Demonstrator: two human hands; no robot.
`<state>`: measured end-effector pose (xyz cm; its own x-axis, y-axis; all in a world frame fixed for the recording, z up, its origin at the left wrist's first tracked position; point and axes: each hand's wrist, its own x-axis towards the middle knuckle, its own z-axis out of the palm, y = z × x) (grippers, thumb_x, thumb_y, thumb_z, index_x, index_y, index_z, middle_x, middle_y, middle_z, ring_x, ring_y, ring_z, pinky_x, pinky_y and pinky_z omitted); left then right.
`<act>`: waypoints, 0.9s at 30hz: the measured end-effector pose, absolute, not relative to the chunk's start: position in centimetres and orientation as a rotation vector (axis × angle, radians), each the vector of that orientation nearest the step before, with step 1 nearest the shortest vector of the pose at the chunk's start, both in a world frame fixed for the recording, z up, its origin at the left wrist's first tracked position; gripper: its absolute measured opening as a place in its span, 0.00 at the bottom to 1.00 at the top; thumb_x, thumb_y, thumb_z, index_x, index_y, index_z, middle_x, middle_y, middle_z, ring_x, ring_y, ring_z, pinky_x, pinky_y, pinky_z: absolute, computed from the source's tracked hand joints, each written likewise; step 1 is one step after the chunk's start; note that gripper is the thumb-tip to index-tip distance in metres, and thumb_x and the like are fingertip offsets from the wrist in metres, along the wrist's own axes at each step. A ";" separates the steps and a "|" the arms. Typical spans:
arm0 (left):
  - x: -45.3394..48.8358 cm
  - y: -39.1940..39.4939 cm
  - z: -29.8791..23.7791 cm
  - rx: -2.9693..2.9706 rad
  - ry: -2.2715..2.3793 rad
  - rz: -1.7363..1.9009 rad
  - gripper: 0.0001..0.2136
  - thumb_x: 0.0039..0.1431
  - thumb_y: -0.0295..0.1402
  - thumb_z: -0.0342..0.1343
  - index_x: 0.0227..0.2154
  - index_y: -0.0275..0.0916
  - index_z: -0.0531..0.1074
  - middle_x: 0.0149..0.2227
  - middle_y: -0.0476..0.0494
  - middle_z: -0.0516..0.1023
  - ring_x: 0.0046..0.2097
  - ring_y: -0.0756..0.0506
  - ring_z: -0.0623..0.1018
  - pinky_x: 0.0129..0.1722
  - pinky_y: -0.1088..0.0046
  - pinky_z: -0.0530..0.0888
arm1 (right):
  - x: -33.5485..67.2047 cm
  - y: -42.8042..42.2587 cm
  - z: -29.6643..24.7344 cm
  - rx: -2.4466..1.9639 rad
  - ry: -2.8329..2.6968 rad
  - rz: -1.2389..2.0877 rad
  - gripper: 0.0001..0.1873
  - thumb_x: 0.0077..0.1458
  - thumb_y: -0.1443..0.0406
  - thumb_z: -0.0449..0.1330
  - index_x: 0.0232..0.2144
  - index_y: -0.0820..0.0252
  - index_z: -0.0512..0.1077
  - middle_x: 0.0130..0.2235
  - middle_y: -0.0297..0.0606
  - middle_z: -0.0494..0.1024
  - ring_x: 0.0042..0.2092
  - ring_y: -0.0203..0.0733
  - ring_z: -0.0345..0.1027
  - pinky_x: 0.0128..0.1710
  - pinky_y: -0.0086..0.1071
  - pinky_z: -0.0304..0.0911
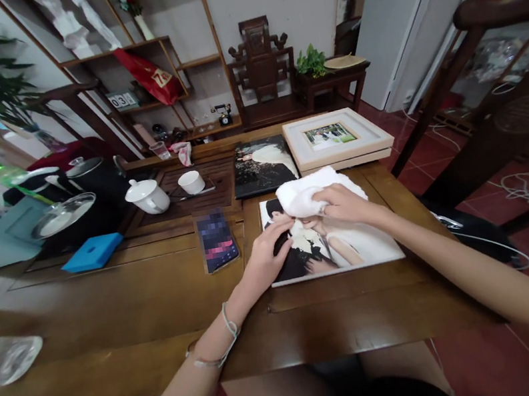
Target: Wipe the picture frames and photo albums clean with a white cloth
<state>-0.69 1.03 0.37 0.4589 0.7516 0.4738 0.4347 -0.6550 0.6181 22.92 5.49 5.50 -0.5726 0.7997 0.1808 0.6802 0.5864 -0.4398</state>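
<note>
A photo panel [321,249] with a couple printed on it lies flat on the wooden table in front of me. My right hand [345,203] grips a bunched white cloth [300,194] over the panel's upper part. The cloth covers some of the picture. Across the panel's left side rests my left hand [268,251], fingers stretched out and holding nothing. A phone [217,241] lies on the table to the left of that hand.
Behind the panel are a dark photo panel [264,174] and a pale wooden picture frame [371,143]. A white lidded cup [147,196], small white bowl [191,182], blue box [92,252] and glass-lidded pot [65,218] stand at left. A chair [458,145] stands right.
</note>
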 end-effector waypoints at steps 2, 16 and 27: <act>-0.7 1.0 0.5 2.245 1.056 1.094 0.14 0.65 0.30 0.52 0.52 0.39 0.70 0.54 0.37 0.75 0.58 0.41 0.74 0.60 0.55 0.69 | 22.4 3.8 5.1 -1.226 -2.458 0.379 0.14 0.45 0.73 0.51 0.31 0.62 0.76 0.42 0.48 0.79 0.43 0.49 0.69 0.43 0.40 0.60; -0.8 1.2 -0.8 2.310 1.129 0.879 0.20 0.70 0.32 0.39 0.60 0.36 0.63 0.64 0.36 0.65 0.68 0.42 0.61 0.67 0.56 0.59 | 21.2 -9.0 7.9 -0.949 -2.782 0.500 0.17 0.39 0.73 0.54 0.32 0.58 0.77 0.50 0.47 0.78 0.54 0.53 0.69 0.50 0.42 0.64; -0.8 0.8 -0.3 2.417 1.141 0.803 0.18 0.69 0.32 0.45 0.60 0.40 0.65 0.64 0.39 0.66 0.68 0.41 0.61 0.67 0.53 0.60 | 25.4 2.1 3.9 -1.490 -2.417 0.032 0.15 0.54 0.70 0.52 0.40 0.60 0.75 0.43 0.46 0.79 0.49 0.54 0.70 0.50 0.47 0.62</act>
<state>-0.78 0.81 -0.28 0.5151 0.7858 0.3425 0.5879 -0.6146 0.5259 25.40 2.14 3.93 -0.4168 0.8764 0.2414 0.8697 0.4617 -0.1746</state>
